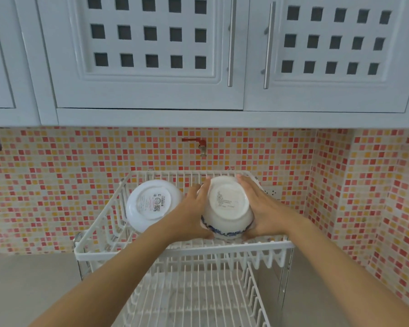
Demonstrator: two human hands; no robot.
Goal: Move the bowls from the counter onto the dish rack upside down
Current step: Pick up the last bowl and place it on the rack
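Note:
A white wire dish rack (182,251) with two tiers stands against the tiled wall. On its upper tier a plain white bowl (151,204) rests upside down at the left, its printed base facing me. Beside it, to the right, a white bowl with a blue pattern near the rim (227,206) is also upside down. My left hand (194,208) presses against that bowl's left side and my right hand (260,204) against its right side, so both hands hold it over the upper tier.
White wall cabinets (151,67) hang low above the rack. A red tap (198,145) sticks out of the mosaic wall behind it. Grey counter (28,286) lies to the left; the rack's lower tier (194,298) holds nothing.

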